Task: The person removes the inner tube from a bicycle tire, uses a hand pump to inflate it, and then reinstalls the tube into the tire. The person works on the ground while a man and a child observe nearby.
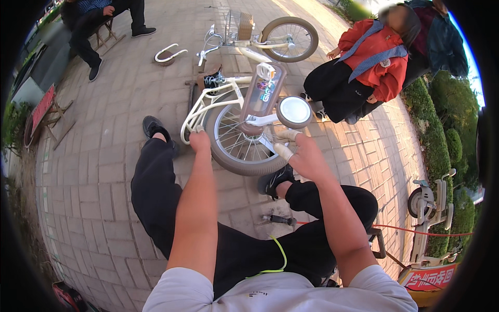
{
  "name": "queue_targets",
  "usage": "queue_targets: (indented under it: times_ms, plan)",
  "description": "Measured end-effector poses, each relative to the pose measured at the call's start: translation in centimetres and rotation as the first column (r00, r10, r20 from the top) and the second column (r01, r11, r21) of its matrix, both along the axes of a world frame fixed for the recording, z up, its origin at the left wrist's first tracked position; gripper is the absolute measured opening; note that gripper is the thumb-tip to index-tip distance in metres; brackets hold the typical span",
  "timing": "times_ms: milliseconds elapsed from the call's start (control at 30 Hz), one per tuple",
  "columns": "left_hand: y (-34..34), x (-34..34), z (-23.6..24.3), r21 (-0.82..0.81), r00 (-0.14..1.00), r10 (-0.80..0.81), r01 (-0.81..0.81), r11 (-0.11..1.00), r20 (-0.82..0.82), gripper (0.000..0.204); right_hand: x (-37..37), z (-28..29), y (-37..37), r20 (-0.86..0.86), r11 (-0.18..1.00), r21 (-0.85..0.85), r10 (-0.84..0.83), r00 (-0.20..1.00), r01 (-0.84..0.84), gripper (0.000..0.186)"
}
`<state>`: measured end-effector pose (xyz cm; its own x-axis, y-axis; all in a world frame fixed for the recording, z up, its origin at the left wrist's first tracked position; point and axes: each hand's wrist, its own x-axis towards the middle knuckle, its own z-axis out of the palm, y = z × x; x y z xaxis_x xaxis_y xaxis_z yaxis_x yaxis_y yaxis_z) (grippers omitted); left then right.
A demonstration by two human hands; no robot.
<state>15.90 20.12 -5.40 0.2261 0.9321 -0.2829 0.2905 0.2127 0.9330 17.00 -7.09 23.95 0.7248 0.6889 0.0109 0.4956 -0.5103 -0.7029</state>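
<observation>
A small cream bicycle lies on its side in front of me, its rear wheel (235, 162) nearest. My left hand (199, 141) is closed on the lower end of the cream rear rack (192, 120). My right hand (305, 155) has pale coverings on its fingers. Its thumb and forefinger are apart beside the wheel's right edge, below the white training wheel (295, 111); whether they touch metal I cannot tell. A brown chain guard (264, 91) covers the hub area. Beyond the rack, the saddle (210, 78) shows its underside.
A curved cream part (169, 54) lies loose on the paving. A dark-handled tool (280, 219) lies between my legs, near a red hose (416, 232). A person in red (371, 60) stands close at right; another person (99, 26) sits far left. A scooter (427, 210) stands by the hedge.
</observation>
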Motion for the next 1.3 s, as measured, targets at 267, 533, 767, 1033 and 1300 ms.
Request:
queue_targets:
  times_ms: [267,533,767,1033,1300]
  plan:
    - [7.8,-2.4,-3.6,-0.147,0.96,-0.269,0.256,0.955,-0.074,0.047,8.0,-9.0,8.7,0.37,0.594,-0.804,0.512,0.775,-0.009,0.033]
    - [9.5,-2.7,-5.5,-0.132,0.968,-0.249,0.25,0.959,0.022,0.047,11.3,-13.1,9.7,0.397,0.462,-0.877,0.537,0.744,0.133,0.02]
    - [7.6,-1.8,-0.2,0.059,0.955,-0.298,0.298,0.953,-0.01,0.041,12.7,-13.0,5.2,0.491,0.614,-0.77,0.395,0.776,0.174,0.018]
    - [3.9,-0.6,8.1,0.243,0.912,-0.401,0.409,0.88,-0.082,0.05,15.1,-11.1,-0.9,0.496,0.674,-0.721,0.342,0.798,0.159,0.022]
    - [1.7,0.0,13.2,0.425,0.831,-0.418,0.55,0.719,-0.368,0.027,17.1,-10.3,-5.0,0.521,0.706,-0.688,0.324,0.789,0.165,0.02]
